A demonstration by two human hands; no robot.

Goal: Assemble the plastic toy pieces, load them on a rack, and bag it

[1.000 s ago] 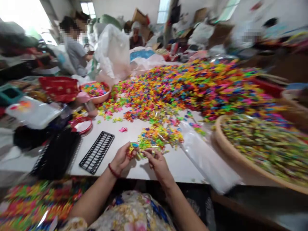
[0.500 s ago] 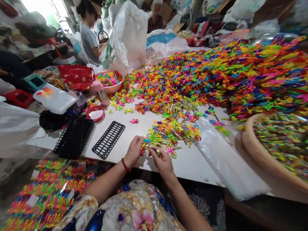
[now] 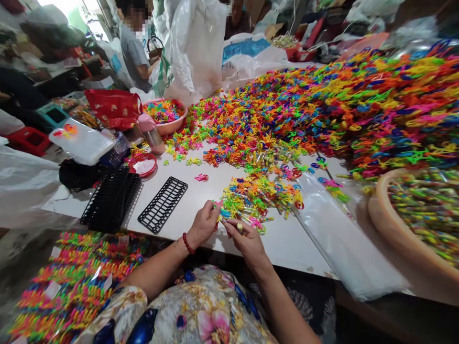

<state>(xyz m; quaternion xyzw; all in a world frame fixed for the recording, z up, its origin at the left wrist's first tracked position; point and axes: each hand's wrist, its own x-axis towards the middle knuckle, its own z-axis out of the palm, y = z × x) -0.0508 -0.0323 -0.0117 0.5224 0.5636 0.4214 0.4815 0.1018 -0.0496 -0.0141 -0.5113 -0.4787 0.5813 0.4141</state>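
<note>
Near the table's front edge, my left hand, with a red bead bracelet at the wrist, is closed on a small colourful plastic toy bicycle, partly covered by the fingers. Close beside it, my right hand pinches a thin stick whose pale yellow end shows between the fingers; its tip meets the piece at my left fingers. Just beyond both hands lies a small heap of toy bicycles joined to thin sticks. A black slotted plastic rack lies flat to the left of my hands.
A large pile of bright plastic pieces covers the table's back and right. At right stand clear plastic bags and a tan tub. At left are stacked black racks, a red basket and a pink-lidded bottle. A co-worker stands behind.
My hands stay close together at nearly the same place, with the right one shifted slightly right. The view has tilted a little downward. The pieces on the table lie as before.
</note>
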